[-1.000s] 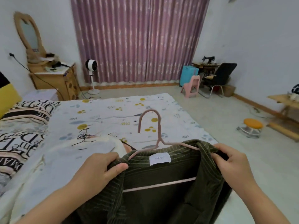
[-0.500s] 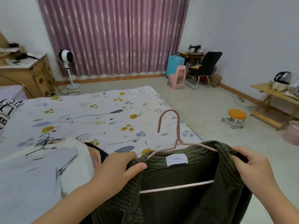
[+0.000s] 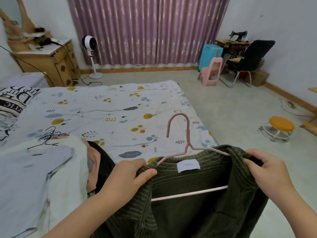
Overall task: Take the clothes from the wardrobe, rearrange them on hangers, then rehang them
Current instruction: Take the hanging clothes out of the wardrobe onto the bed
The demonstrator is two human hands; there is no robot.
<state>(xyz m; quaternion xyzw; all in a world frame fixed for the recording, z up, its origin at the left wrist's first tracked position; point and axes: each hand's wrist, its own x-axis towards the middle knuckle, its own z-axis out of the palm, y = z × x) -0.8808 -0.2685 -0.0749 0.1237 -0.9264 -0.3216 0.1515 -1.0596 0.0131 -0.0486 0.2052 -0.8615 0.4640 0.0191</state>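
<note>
A dark green striped shirt [image 3: 193, 213] with a white neck label hangs on a pink hanger [image 3: 186, 133], held up in front of me over the bed's near corner. My left hand [image 3: 127, 179] grips the shirt's left shoulder, thumb on top of the collar. On the other side my right hand [image 3: 267, 170] grips the right shoulder. The hanger's hook stands upright above the collar and its lower bar shows inside the open shirt. More clothes [image 3: 39, 170], pale and black, lie heaped on the bed at my left with a black wire hanger [image 3: 49, 137] on them.
The bed [image 3: 109, 109] with a leaf-print cover fills the left and middle. A wooden dresser [image 3: 48, 60] and standing fan [image 3: 91, 55] are beyond it. A pink chair [image 3: 211, 71], black chair [image 3: 248, 60] and orange stool [image 3: 279, 127] stand on the floor at right.
Both hands keep their grip on the shirt's shoulders. My view has swung left a little after turning right, so the dresser shows more again; the shirt and hanger stay in front of me.
</note>
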